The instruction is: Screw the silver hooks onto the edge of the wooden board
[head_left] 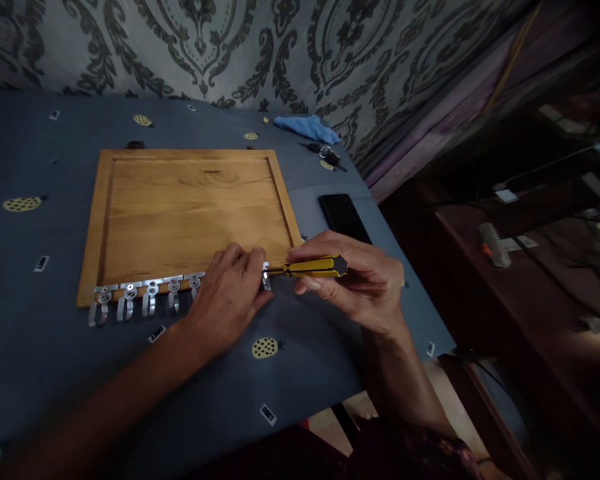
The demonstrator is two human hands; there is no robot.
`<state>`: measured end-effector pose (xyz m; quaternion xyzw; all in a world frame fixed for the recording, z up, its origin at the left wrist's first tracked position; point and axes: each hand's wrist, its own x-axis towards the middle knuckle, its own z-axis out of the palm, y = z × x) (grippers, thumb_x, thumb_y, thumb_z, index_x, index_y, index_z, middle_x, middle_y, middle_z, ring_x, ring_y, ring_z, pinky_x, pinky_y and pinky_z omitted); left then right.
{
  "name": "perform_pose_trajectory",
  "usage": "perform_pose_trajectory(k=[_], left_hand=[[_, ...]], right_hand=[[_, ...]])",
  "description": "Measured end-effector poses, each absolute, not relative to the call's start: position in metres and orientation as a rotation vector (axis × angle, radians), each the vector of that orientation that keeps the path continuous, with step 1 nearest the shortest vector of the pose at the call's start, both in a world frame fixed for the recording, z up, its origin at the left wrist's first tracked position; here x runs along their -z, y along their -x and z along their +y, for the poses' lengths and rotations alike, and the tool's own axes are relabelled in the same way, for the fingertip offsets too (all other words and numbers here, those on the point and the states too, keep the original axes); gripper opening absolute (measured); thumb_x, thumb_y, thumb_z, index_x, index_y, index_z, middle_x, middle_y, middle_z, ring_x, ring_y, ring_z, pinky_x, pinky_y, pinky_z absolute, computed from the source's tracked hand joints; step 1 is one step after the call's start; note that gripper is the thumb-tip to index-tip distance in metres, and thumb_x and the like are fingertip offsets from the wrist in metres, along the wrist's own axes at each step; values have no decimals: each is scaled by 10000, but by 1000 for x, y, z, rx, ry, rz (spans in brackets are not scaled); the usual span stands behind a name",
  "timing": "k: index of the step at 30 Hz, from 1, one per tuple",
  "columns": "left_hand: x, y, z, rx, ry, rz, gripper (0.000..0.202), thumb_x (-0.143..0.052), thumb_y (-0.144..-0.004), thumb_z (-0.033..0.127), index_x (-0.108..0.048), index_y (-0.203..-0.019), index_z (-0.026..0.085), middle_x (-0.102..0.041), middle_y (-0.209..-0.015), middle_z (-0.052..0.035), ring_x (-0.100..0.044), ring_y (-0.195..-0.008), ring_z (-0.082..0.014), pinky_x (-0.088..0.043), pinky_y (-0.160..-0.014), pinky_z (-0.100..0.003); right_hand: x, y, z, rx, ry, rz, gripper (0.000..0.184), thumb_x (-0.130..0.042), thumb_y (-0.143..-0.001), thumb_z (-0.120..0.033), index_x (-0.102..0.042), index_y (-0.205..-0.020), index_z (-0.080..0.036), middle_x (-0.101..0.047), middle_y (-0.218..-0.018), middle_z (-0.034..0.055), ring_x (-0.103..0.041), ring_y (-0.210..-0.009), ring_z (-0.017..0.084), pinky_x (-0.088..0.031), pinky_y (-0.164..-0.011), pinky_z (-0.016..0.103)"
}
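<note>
A wooden board [190,207] with a raised frame lies flat on the table. Along its near edge runs a metal hook rail [153,287] with several curved hooks. My left hand [227,293] is closed over the right part of the rail, pressing it against the board and hiding some hooks. In my right hand [363,280], a yellow and black screwdriver [317,267] is held by the handle between thumb and fingers. Its shaft points left to the rail's right end, beside my left fingertips. Whether the tip sits in a screw I cannot tell.
A black phone [344,217] lies right of the board. Behind it are keys [327,155] and a blue cloth [307,127]. The table cover [180,413] reaches a patterned wall [205,53]. Cables and a dark red surface [480,267] are at the right.
</note>
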<state>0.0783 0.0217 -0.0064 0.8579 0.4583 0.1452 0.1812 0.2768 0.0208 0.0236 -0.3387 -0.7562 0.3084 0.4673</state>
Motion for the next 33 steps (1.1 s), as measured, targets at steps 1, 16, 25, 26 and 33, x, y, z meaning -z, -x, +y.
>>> perform_pose_trajectory(k=[1, 16, 25, 26, 33], left_hand=[[6, -78, 22, -407, -2420, 1297, 324, -752, -848, 201, -509, -1062, 181, -662, -1025, -86, -563, -1026, -295, -496, -866, -432], [6, -79, 21, -409, -2421, 1307, 318, -739, -851, 192, -506, -1068, 187, -665, -1023, -87, -566, -1023, -296, -495, -868, -438], [6, -79, 20, -430, -2421, 1304, 316, -739, -848, 186, -509, -1064, 188, -658, -1011, -82, -565, -1016, -291, -490, -863, -431], [6, -78, 20, -437, -2424, 1300, 311, -738, -848, 187, -508, -1058, 190, -656, -1000, -79, -562, -1013, -291, -488, -861, -429], [9, -78, 20, -470, -2445, 1283, 322, -734, -851, 188, -497, -1070, 194, -655, -983, -68, -562, -1005, -282, -490, -856, -415]], right_hand=[[-24, -277, 21, -737, 830, -1861, 236, -760, -869, -215, -764, -1105, -220, -765, -906, 43, -727, -741, 147, -593, -685, 286], [-16, -267, 18, -360, 884, -1858, 135, -781, -830, -150, -731, -946, -195, -739, -787, 17, -667, -681, 141, -555, -623, 287], [-14, -268, 17, -336, 929, -1712, 108, -779, -836, -212, -745, -934, -244, -760, -828, 24, -691, -662, 176, -587, -606, 340], [-14, -269, 17, -321, 949, -1648, 88, -773, -845, -241, -748, -928, -259, -758, -830, 27, -692, -658, 185, -589, -594, 355], [-14, -268, 14, -318, 999, -1593, 99, -761, -848, -221, -750, -930, -275, -740, -808, 24, -680, -631, 189, -588, -578, 376]])
